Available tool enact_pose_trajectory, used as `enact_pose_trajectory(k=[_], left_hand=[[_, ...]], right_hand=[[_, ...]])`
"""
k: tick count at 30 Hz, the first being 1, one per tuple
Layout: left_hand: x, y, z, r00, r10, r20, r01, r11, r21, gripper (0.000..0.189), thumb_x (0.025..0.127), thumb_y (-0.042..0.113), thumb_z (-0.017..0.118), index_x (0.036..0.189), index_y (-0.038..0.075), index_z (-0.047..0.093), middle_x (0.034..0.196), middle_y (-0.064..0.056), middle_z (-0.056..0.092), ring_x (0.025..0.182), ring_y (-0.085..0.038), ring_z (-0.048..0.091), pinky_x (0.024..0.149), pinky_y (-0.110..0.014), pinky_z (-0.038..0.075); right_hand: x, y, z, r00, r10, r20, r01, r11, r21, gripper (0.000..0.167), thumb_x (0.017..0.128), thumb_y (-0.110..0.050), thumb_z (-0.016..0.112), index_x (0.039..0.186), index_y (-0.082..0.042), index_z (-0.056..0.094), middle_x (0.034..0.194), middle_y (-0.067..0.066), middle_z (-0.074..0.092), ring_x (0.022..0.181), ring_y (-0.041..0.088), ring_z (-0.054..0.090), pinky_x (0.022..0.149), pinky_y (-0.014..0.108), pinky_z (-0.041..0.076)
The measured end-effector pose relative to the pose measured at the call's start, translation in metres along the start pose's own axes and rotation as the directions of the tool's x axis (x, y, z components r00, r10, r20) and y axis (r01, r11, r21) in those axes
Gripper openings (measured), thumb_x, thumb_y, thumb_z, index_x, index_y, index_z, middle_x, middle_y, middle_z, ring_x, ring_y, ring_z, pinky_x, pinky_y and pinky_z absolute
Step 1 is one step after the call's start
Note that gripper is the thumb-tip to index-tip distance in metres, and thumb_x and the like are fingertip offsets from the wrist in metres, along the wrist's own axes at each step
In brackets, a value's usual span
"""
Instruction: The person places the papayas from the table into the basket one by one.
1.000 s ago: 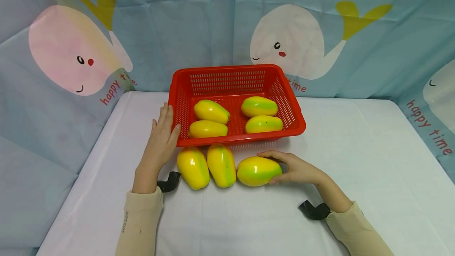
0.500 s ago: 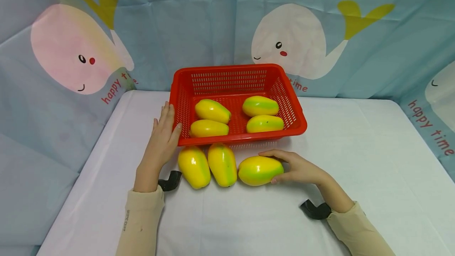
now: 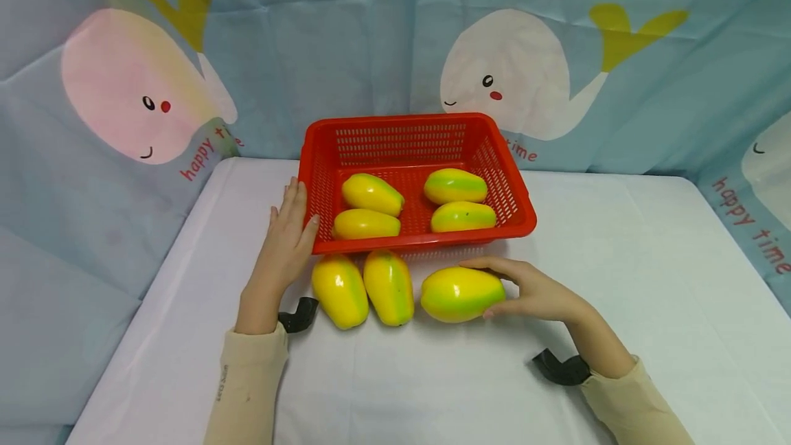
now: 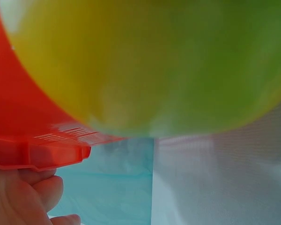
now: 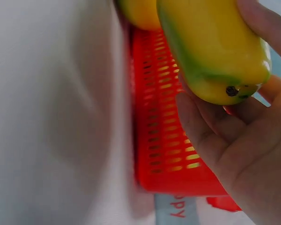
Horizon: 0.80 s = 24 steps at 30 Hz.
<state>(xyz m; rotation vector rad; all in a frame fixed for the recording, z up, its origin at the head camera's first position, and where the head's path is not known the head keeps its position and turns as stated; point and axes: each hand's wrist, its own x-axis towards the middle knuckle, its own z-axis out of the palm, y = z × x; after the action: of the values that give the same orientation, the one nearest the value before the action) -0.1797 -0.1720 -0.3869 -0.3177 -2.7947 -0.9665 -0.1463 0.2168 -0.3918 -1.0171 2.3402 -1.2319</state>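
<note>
My right hand (image 3: 537,292) grips the right end of a yellow-green papaya (image 3: 460,294), thumb on the near side and fingers on the far side. In the right wrist view this papaya (image 5: 215,51) shows a dark stem scar, and a shadow lies on the cloth beside it. My left hand (image 3: 284,242) rests along the left side of a red plastic basket (image 3: 395,244), fingers straight and thumb at the front corner. Two more papayas, one on the left (image 3: 340,292) and one on its right (image 3: 388,288), lie before the basket. Several papayas (image 3: 455,186) sit inside it.
A white cloth (image 3: 395,390) covers the table. Behind the basket hangs a blue curtain (image 3: 346,53) printed with whales. Black curved pieces stick out at the left cuff (image 3: 299,315) and the right cuff (image 3: 560,367).
My right hand and its papaya have shifted slightly right, away from the neighbouring papaya, and seem a little raised. My left hand stays at the basket. The whole view has drifted slightly.
</note>
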Motion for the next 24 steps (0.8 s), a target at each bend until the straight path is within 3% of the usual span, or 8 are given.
enact_pose_trajectory(k=[6, 12, 19, 24], left_hand=[[0.000, 0.002, -0.001, 1.000, -0.011, 0.011, 0.011, 1.000, 0.008, 0.061, 0.101, 0.026, 0.036, 0.149, -0.003, 0.011, 0.157, -0.015, 0.003, 0.143, -0.032, 0.003, 0.111, -0.057, 0.002], [-0.002, 0.003, -0.002, 1.000, -0.018, 0.016, 0.018, 1.000, 0.018, 0.061, 0.101, 0.025, 0.036, 0.149, -0.003, 0.011, 0.157, -0.016, 0.003, 0.143, -0.033, 0.003, 0.112, -0.057, 0.002], [-0.003, 0.003, -0.002, 1.000, -0.024, 0.017, 0.023, 1.000, 0.019, 0.061, 0.101, 0.026, 0.036, 0.149, -0.002, 0.011, 0.157, -0.014, 0.003, 0.144, -0.030, 0.003, 0.112, -0.056, 0.002], [-0.004, 0.003, -0.002, 0.999, -0.039, 0.019, 0.038, 0.999, 0.013, 0.063, 0.100, 0.025, 0.038, 0.150, 0.000, 0.010, 0.158, -0.013, 0.002, 0.144, -0.029, 0.002, 0.112, -0.055, 0.002]], right_hand=[[0.000, -0.013, -0.008, 0.996, -0.086, -0.012, 0.086, 0.996, 0.018, 0.065, 0.078, -0.014, 0.077, 0.136, -0.013, 0.048, 0.132, 0.000, 0.053, 0.116, 0.013, 0.049, 0.100, 0.024, 0.039], [0.008, -0.025, -0.022, 0.996, -0.084, -0.019, 0.085, 0.994, 0.075, 0.066, 0.077, -0.008, 0.077, 0.136, -0.013, 0.047, 0.133, 0.000, 0.051, 0.117, 0.014, 0.049, 0.098, 0.028, 0.042], [0.022, -0.031, -0.034, 0.987, -0.136, -0.087, 0.139, 0.990, 0.037, 0.067, 0.076, 0.001, 0.075, 0.136, -0.008, 0.047, 0.131, 0.002, 0.051, 0.115, 0.015, 0.050, 0.095, 0.027, 0.043], [0.034, -0.033, -0.042, 0.985, -0.121, -0.124, 0.127, 0.991, 0.044, 0.066, 0.078, 0.003, 0.073, 0.137, -0.006, 0.046, 0.130, 0.004, 0.051, 0.111, 0.016, 0.051, 0.091, 0.026, 0.046]])
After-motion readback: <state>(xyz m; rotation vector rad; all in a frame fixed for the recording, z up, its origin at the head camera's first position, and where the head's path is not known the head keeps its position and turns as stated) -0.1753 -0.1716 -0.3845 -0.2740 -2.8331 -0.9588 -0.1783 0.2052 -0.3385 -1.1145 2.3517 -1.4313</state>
